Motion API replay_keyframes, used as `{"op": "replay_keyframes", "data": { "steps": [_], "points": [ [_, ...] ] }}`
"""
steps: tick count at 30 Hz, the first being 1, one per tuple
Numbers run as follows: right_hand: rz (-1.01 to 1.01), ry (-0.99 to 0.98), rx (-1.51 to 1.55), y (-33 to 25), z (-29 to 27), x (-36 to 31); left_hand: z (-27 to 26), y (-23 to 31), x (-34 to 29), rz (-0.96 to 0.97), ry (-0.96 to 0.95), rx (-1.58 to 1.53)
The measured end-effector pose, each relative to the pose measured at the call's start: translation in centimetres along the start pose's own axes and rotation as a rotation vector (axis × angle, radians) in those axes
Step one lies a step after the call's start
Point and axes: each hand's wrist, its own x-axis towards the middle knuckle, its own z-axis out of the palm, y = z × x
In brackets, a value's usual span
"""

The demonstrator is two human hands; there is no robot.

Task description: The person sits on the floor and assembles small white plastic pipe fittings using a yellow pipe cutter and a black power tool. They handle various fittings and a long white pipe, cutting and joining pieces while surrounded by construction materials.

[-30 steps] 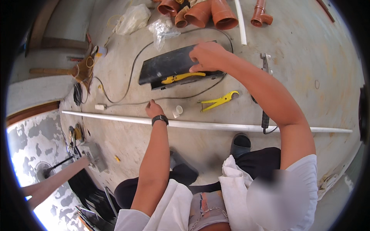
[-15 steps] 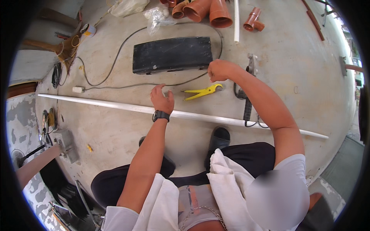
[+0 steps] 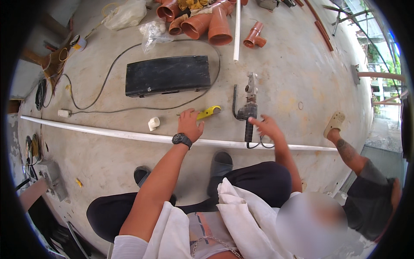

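My left hand [image 3: 189, 125], with a black watch at its wrist, reaches over the handles of a yellow pipe cutter [image 3: 209, 113] lying on the floor. Its thumb stands apart from the fingers, which partly hide the handles. Left of it sits a small white elbow fitting [image 3: 153, 123]. My right hand [image 3: 266, 127] has its fingers spread just beside the black grip of a pipe welding tool [image 3: 249, 108]. That tool has a metal head at its far end and a dark bent stand. A long white pipe [image 3: 125, 134] lies crosswise in front of my feet.
Beyond my hands lies a black case [image 3: 168, 75], with a grey cable [image 3: 103, 93] looped around it. Orange-brown pipe fittings [image 3: 220, 34] and plastic bags [image 3: 125, 15] are farther back. At the right, another person's leg [image 3: 351, 151] in a clog stands by the pipe's end.
My left hand has moved right onto the cutter's handles, and the white elbow now shows. My right hand has come from beside the case to the welding tool's grip. Another person's leg has appeared.
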Motion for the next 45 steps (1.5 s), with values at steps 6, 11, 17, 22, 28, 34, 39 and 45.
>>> {"op": "replay_keyframes", "data": {
  "steps": [6,11,17,22,28,34,39,45],
  "points": [
    [0.031,-0.182,0.931,0.6,6.6,0.1,-0.1,1.2,1.8,-0.046,-0.062,-0.289],
    [-0.064,-0.093,0.766,0.5,7.9,-1.7,-0.3,1.8,2.1,0.046,-0.038,-0.157],
    [-0.151,-0.122,0.673,0.7,11.8,-4.8,0.1,-0.5,1.8,0.020,-0.177,0.332],
    [-0.112,-0.219,0.708,-0.3,13.8,-7.2,-1.5,0.6,1.9,-0.225,-0.276,0.537],
    [-0.325,-0.274,0.278,1.4,14.0,-7.5,-3.0,-0.4,2.5,-0.198,-0.077,0.399],
    [-0.330,-0.278,0.327,-1.8,5.5,0.7,-0.5,1.4,3.8,-0.436,-0.264,-0.594],
    [-0.575,-0.240,0.575,-5.4,8.5,3.3,2.2,3.2,4.7,-0.708,-0.329,-1.023],
    [-0.557,-0.312,0.698,-5.0,11.8,4.8,2.8,2.5,4.9,-0.673,-0.295,-1.044]
  ]
}}
